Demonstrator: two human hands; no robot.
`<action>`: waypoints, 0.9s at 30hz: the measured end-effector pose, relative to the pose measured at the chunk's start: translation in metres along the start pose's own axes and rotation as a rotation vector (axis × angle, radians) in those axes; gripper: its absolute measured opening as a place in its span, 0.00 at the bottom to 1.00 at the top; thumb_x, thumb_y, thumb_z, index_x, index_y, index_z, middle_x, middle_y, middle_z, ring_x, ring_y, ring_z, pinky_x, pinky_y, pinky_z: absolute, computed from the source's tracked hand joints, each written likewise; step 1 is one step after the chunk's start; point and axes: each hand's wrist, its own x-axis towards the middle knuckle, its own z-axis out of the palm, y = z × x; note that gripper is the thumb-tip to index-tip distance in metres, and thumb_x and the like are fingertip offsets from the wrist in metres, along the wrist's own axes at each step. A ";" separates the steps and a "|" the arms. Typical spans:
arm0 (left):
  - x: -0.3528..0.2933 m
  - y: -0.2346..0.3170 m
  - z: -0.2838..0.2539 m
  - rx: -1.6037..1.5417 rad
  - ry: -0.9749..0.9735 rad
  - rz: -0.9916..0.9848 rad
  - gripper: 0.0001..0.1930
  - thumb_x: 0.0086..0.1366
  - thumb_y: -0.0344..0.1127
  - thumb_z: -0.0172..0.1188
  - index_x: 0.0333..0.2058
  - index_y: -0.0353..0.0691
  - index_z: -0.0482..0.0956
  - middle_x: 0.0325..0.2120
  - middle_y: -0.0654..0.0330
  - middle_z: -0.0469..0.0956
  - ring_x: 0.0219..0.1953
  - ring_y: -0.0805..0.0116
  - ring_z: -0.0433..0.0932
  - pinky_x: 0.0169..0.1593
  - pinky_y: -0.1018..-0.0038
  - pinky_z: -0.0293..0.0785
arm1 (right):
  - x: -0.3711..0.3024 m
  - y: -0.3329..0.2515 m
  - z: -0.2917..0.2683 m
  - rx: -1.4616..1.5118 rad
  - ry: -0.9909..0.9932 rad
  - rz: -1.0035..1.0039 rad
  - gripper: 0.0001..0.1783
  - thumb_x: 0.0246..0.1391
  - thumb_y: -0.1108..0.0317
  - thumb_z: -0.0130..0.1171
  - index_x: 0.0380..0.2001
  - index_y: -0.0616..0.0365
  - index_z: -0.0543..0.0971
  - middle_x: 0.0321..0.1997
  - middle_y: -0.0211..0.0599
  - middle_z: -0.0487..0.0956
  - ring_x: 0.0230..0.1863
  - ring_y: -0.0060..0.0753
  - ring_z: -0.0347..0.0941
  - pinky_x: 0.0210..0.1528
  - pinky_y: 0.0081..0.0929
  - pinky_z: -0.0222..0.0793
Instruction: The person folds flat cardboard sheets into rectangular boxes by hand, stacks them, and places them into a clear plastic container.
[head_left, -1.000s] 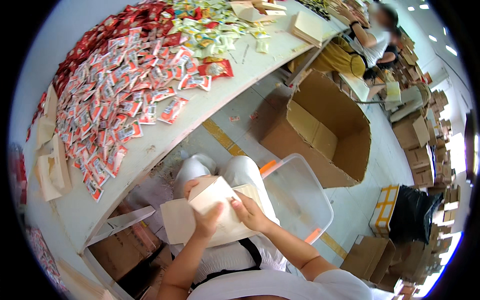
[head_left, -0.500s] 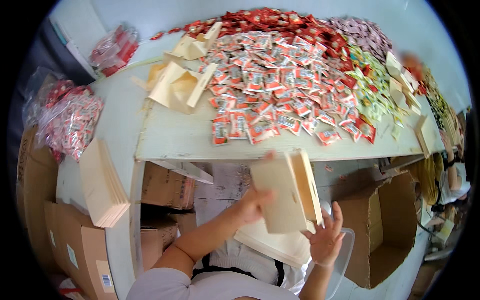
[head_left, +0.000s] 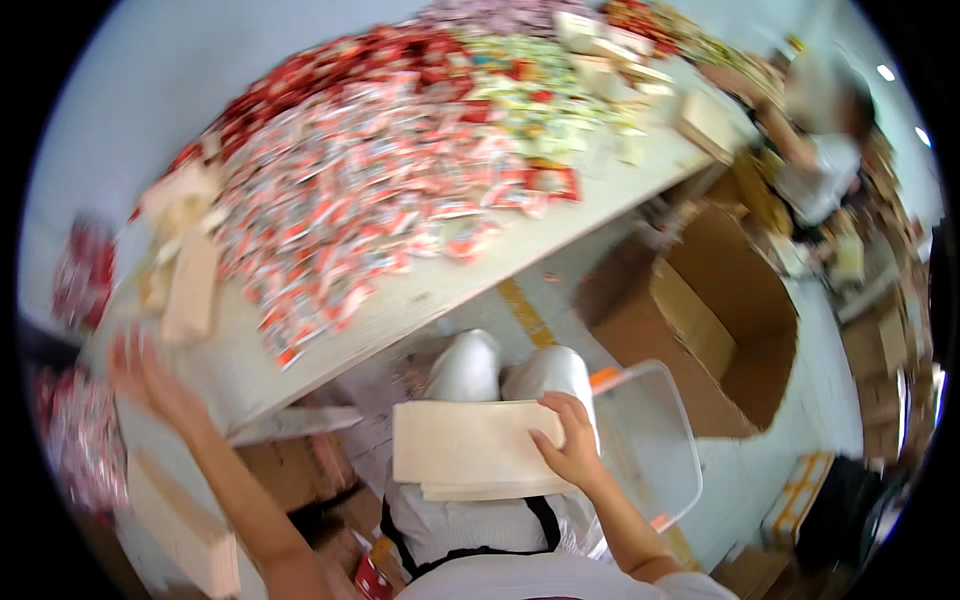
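Note:
On my lap lies a stack of flat cream cartons [head_left: 460, 445]. My right hand [head_left: 572, 440] rests on its right end, thumb and fingers apart against the cartons. My left hand [head_left: 160, 380] is raised and blurred over the left side of the table, its fingers stretched out and nothing seen in it. Close beyond that hand stand opened-out cream cartons [head_left: 190, 290], partly smeared by motion. A large heap of small red and white packets [head_left: 350, 190] spreads over the table [head_left: 400, 310] to their right.
Red packets [head_left: 330, 75] and green ones [head_left: 530, 90] lie behind, with more cartons [head_left: 610, 60] at the far right. A clear plastic bin [head_left: 650, 440] and an open cardboard box [head_left: 640, 320] stand right of my legs. Bagged packets [head_left: 85, 440] lie left. A co-worker [head_left: 820, 165] sits beyond.
The view has swung to the right. The carton held in my left hand has left it, and that hand has moved left. My right hand has come down onto the stack on my lap.

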 end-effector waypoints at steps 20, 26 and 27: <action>-0.306 -0.015 -0.051 0.138 -1.303 -0.545 0.38 0.51 0.28 0.53 0.57 0.30 0.43 0.53 0.42 0.56 0.56 0.50 0.57 0.58 0.66 0.51 | -0.043 0.070 0.027 0.050 0.162 0.376 0.33 0.38 0.61 0.63 0.48 0.64 0.65 0.48 0.50 0.66 0.51 0.51 0.60 0.52 0.38 0.58; -0.313 -0.009 -0.051 0.103 -1.271 -0.488 0.39 0.51 0.27 0.53 0.57 0.28 0.41 0.54 0.40 0.53 0.57 0.48 0.54 0.59 0.65 0.49 | -0.041 0.063 0.021 -0.027 0.187 0.234 0.36 0.38 0.66 0.62 0.54 0.59 0.62 0.51 0.48 0.65 0.52 0.48 0.61 0.51 0.36 0.59; -0.313 -0.006 -0.051 0.089 -1.260 -0.497 0.39 0.51 0.27 0.54 0.57 0.28 0.40 0.55 0.40 0.52 0.57 0.47 0.53 0.59 0.65 0.48 | -0.041 0.060 0.019 -0.070 0.214 0.218 0.35 0.37 0.67 0.61 0.52 0.59 0.63 0.52 0.48 0.65 0.52 0.48 0.61 0.52 0.37 0.59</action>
